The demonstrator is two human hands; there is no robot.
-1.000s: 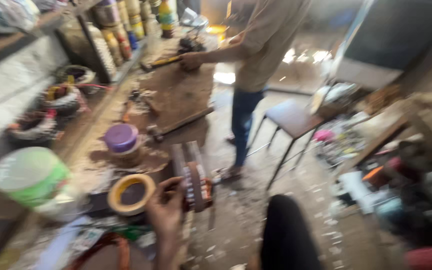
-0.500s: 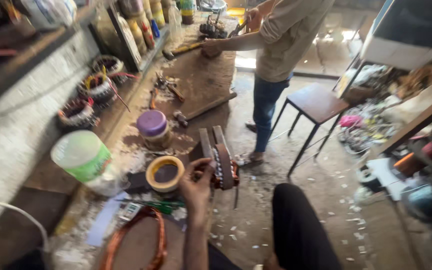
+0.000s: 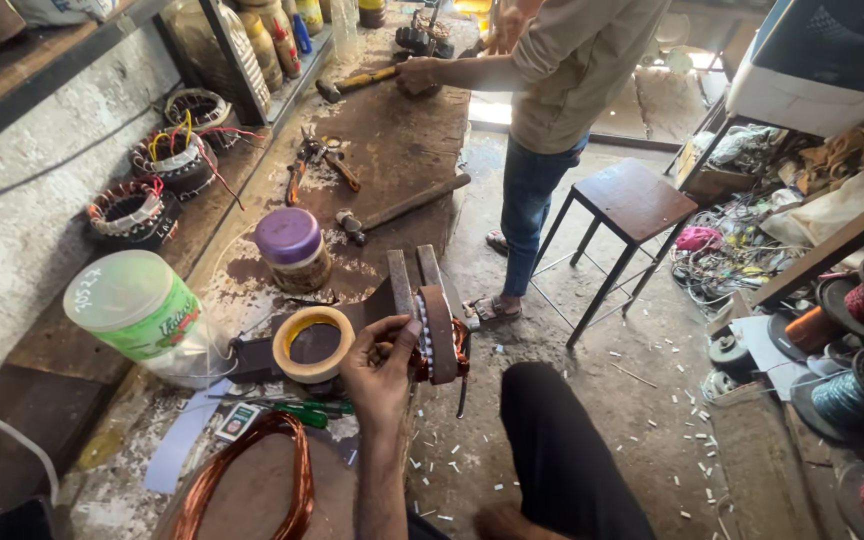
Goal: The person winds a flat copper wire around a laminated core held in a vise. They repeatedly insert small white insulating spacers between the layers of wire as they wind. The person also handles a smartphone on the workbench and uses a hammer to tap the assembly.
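the stator (image 3: 439, 335) stands on edge at the near lip of the worktop (image 3: 392, 150), a rusty ring with copper windings showing at its side and white slips of insulation along its slots. one hand (image 3: 377, 375) grips it from the left, fingers curled onto the ring's face and thumb near the rim, so the hand is clamped on the stator; from its place it looks like the left one, though that is not sure. no other hand of this person is in view. judged from this, some coils already sit in the stator, the slots seem lined, and more winding looks left to do, but the far face is hidden. just left of the stator lies a tape roll (image 3: 313, 343), tan with a yellow inner edge. in front of the stator and lower left, a loose copper coil (image 3: 252, 470) lies on the worktop, with a green screwdriver (image 3: 302, 408) between it and the tape roll. further left of the stator stands a green-labelled tub (image 3: 137, 310) with a pale lid, and behind the stator a jar with a purple lid (image 3: 292, 247), then a hammer (image 3: 402, 205) and pliers (image 3: 317, 160). wound stators (image 3: 132, 210) sit by the wall, well left of it. far beyond the stator, a co-worker (image 3: 572, 70) stands at the worktop's end, hand on another hammer. right of the stator, a stool (image 3: 627, 200) stands on the littered floor, wire spools (image 3: 852, 390) further right.
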